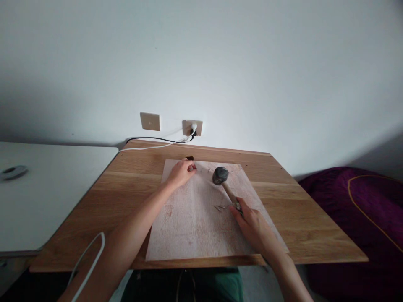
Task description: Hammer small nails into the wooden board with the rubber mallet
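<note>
A pale, scuffed board lies flat on the wooden table. Near its far edge, my left hand rests on it, thumb and finger pinched on what looks like a thin nail, mostly hidden by the fingertips. To the right of those fingers, a few small nails stand in a row along the far part of the board. My right hand is closed around the wooden handle of a rubber mallet. Its dark head hangs over the board, right of my left hand. Several loose nails lie beside the handle.
The wooden table backs onto a white wall with a plugged socket and trailing cables. A small dark object sits behind my left hand. A white surface adjoins at left; purple fabric bulges at right.
</note>
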### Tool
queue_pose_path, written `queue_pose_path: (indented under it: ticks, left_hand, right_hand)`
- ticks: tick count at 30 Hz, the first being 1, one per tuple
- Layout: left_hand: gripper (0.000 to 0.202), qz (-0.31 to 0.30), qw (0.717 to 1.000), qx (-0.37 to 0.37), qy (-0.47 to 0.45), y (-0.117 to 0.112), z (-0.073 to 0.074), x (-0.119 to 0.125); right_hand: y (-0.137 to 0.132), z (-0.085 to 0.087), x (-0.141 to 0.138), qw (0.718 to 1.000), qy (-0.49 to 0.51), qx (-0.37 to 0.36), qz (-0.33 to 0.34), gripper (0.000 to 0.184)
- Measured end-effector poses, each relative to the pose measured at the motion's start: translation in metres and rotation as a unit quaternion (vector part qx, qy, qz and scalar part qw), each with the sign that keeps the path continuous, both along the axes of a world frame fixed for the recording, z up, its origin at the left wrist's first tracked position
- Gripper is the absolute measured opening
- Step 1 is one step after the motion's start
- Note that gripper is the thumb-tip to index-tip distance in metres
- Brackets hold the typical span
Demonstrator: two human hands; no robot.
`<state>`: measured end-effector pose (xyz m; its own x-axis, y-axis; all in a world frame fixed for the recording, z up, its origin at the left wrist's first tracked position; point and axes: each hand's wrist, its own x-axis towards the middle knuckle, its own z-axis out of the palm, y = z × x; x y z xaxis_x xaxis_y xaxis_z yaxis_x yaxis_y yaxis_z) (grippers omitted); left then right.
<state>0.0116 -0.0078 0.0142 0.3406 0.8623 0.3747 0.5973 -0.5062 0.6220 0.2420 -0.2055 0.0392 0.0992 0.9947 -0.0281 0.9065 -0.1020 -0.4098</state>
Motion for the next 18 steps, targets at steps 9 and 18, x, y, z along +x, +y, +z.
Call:
queue_pose_path:
  ticks: [9,18]
  left_hand:
    - [0.004,0.008,1.0,0.009,0.01,-0.0011,0.0002,0.0005]
    - [0.005,0.011,1.0,-0.006,0.008,-0.0003,-0.0006,0.001]
  right_hand:
    - [0.0,-0.0035,0.0011,1.0,0.011,0.02,-0.001,0.05]
    - [-0.002,-0.0044,0.0016,0.999,0.018,0.032,0.009,0.053]
